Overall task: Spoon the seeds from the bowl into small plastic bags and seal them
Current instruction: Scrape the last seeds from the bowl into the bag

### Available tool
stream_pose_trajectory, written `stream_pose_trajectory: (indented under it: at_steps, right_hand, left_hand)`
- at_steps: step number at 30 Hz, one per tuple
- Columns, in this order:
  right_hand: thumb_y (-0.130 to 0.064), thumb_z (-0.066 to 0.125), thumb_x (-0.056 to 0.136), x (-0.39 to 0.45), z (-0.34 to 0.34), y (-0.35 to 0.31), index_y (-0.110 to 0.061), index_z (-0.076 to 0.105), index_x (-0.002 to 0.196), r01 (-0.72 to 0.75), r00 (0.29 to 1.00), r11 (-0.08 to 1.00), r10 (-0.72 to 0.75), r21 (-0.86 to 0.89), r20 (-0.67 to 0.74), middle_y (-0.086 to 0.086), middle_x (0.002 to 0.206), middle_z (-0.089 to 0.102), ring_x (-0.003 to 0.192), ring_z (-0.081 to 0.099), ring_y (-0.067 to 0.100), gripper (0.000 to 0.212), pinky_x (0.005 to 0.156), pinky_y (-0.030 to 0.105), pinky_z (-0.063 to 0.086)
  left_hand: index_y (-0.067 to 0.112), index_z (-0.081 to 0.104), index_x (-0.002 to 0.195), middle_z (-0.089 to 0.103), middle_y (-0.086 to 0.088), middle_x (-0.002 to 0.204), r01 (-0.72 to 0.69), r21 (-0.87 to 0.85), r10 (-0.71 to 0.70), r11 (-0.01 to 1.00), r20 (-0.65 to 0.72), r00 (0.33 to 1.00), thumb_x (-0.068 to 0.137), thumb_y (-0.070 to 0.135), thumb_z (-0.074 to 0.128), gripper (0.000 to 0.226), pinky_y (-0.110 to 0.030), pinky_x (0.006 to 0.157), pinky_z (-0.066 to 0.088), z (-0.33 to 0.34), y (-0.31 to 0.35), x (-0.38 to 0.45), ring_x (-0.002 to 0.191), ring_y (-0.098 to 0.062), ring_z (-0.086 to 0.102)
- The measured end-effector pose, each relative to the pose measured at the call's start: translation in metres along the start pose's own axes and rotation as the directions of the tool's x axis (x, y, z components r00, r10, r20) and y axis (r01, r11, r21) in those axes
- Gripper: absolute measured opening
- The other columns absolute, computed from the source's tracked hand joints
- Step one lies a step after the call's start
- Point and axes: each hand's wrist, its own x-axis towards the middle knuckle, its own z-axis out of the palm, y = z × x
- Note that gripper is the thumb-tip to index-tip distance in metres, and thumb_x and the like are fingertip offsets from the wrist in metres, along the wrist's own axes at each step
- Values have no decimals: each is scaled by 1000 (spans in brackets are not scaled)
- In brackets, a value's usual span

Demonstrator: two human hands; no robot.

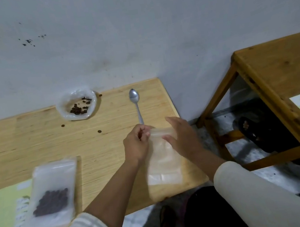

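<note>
Hands (161,140) around empty bag (164,161) (table's edge)

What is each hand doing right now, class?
Left hand: fingers curled, pinching the top corner of the empty plastic bag.
Right hand: open, fingers straight, resting on the same bag.

No text, label, brand or number can be read. Faint printed marks are seen on the pale green sheet (2,209) lying on the bench (42,141), but they are too blurred.
</note>
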Motion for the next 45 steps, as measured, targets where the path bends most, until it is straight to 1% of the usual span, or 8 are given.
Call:
stream_pose_trajectory:
  at_steps: [4,6,10,16,22,30,36,45]
  right_hand:
    - [-15,60,81,27,-18,-37,-5,68,89,67,995,987,-56,148,-81,12,82,70,76,65,29,15,68,28,46]
    - [-16,63,82,33,-23,-59,-9,69,83,23,995,964,4,265,-100,3,72,67,70,63,23,9,65,27,46]
    - [-17,67,83,41,-26,-103,-24,66,77,-121,992,801,116,586,47,-7,69,63,68,60,9,9,69,27,50]
    - [-11,60,89,45,-17,-171,-13,69,91,-200,975,529,23,825,222,-10,74,71,70,62,-1,10,66,15,49]
    - [-7,64,85,54,3,-213,-12,70,99,-164,985,561,42,811,170,-3,86,71,73,64,-5,16,68,13,49]
    - [-11,65,84,57,31,-250,-25,64,79,-25,999,816,45,577,-20,-9,74,68,71,63,-1,15,70,19,50]
    - [-5,61,86,51,41,-277,-16,65,101,186,979,864,-122,468,-165,-15,81,64,78,62,-9,19,70,9,49]
    - [-1,61,81,53,59,-301,-16,72,85,5,984,865,84,502,-154,-1,66,65,59,58,1,19,58,10,47]
  left_hand:
    - [22,65,94,64,13,86,-85,-13,82,996,-141,987,86,12,62,13,-3,70,40,-35,19,8,83,-6,60]
    - [22,64,104,62,11,94,-123,-27,110,992,-298,948,83,17,67,22,-3,73,41,-53,26,8,86,-4,58]
    - [23,60,106,62,9,89,-117,-147,49,982,-399,916,83,20,69,24,-3,67,41,-85,42,-3,78,3,58]
    - [23,63,111,66,14,95,-143,-258,39,956,-368,929,86,19,66,25,1,70,40,-122,36,-12,82,16,58]
    - [28,65,111,66,21,94,-144,-302,31,942,-350,936,90,21,60,23,1,75,40,-168,27,-9,86,18,58]
    - [23,71,101,71,11,81,-103,-414,-50,905,-343,938,84,22,69,18,-14,74,52,-209,15,-2,76,1,67]
    - [26,72,94,73,7,77,-96,-431,-54,897,-322,945,85,21,68,12,-23,75,54,-230,5,2,76,-8,70]
    - [16,71,96,67,8,66,-132,-156,70,979,-348,935,85,17,63,13,-2,60,42,-261,-10,3,60,3,61]
